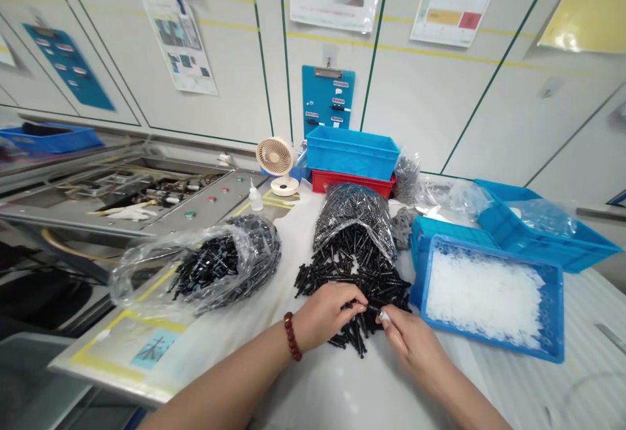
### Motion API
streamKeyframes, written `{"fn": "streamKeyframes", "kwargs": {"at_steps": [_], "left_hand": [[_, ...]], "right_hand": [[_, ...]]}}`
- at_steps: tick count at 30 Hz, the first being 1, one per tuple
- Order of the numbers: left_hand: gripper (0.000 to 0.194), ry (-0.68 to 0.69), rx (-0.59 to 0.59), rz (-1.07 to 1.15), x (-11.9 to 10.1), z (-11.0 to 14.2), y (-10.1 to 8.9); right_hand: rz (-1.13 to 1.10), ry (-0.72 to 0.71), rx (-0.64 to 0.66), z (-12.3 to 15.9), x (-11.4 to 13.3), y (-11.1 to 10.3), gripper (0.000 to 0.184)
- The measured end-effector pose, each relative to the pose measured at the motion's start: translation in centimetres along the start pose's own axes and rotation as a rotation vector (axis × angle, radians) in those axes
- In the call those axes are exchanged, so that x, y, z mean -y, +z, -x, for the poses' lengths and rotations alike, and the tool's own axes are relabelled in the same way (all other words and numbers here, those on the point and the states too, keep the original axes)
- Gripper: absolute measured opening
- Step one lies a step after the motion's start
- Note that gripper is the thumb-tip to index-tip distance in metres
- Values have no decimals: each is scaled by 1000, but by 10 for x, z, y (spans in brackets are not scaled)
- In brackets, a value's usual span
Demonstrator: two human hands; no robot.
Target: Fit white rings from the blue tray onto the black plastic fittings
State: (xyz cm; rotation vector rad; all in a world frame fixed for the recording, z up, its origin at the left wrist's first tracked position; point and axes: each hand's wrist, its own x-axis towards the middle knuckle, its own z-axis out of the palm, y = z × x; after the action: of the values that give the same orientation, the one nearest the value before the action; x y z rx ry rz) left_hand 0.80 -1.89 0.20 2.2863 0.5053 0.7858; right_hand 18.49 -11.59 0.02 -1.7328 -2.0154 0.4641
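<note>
My left hand, with a red bead bracelet at the wrist, pinches a slim black plastic part over the pile. Closed around a small white piece at the other end of that part is my right hand. Whether the white piece is joined to the black part cannot be made out. Beneath both hands, a heap of black rod-like parts spills from a clear plastic bag. Right of my right hand, a blue tray holds many small translucent white pieces.
Another clear bag of black parts lies at the left. Behind stand a small fan, a white squeeze bottle, and a blue bin on a red one. More blue bins sit at the right; a metal machine bench adjoins the left.
</note>
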Motion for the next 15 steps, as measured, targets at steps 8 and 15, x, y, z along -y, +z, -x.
{"fn": "streamKeyframes", "kwargs": {"at_steps": [8,15], "left_hand": [[3,-71,146,-54,1,2,8],[2,-79,190,-71,-1,3,7]], "right_hand": [[247,64,96,1,6,1,18],[220,79,158,1,10,-1,19]]}}
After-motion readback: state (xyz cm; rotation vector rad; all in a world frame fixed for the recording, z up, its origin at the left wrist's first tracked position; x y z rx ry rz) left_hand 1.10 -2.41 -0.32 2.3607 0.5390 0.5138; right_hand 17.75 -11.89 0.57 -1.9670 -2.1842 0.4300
